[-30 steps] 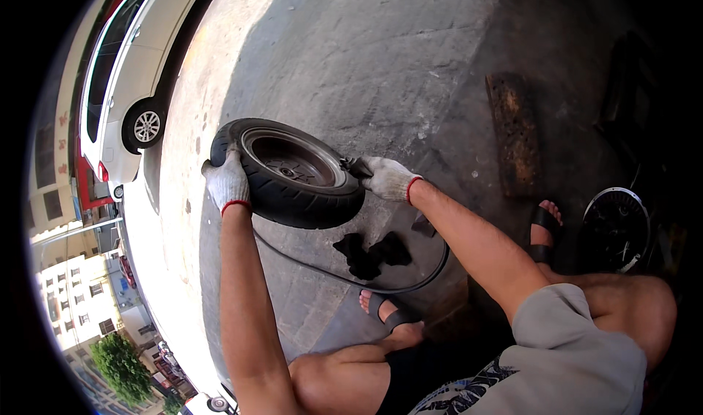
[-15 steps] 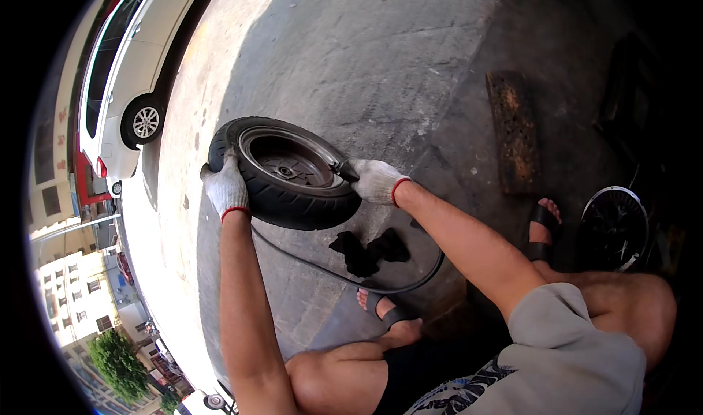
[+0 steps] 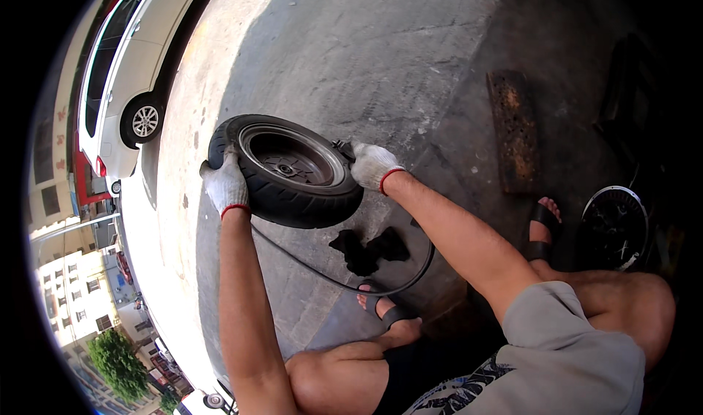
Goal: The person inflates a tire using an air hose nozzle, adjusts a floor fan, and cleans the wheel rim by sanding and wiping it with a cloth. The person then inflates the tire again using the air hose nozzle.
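Note:
A scooter wheel (image 3: 293,167) with a black tyre and a grey metal rim is held tilted above the ground. My left hand (image 3: 225,184), in a white knit glove with a red cuff, grips the tyre's left side. My right hand (image 3: 374,166), gloved alike, is closed around a dark air hose nozzle (image 3: 343,149) by the upper right edge of the tyre. The hand covers most of the nozzle, so its exact shape is hidden. A black hose (image 3: 322,274) loops under the wheel and passes behind my right forearm.
Black cloth-like pieces (image 3: 368,251) lie on the concrete between the wheel and my feet. A worn wooden plank (image 3: 512,132) rests to the right, near a round metal-rimmed container (image 3: 615,228) holding dark contents. A white car (image 3: 139,64) stands at far left.
My right hand and the nozzle have shifted slightly up and left, from over the rim to the tyre's outer edge. The hose loop has moved left a little. My left hand keeps its grip.

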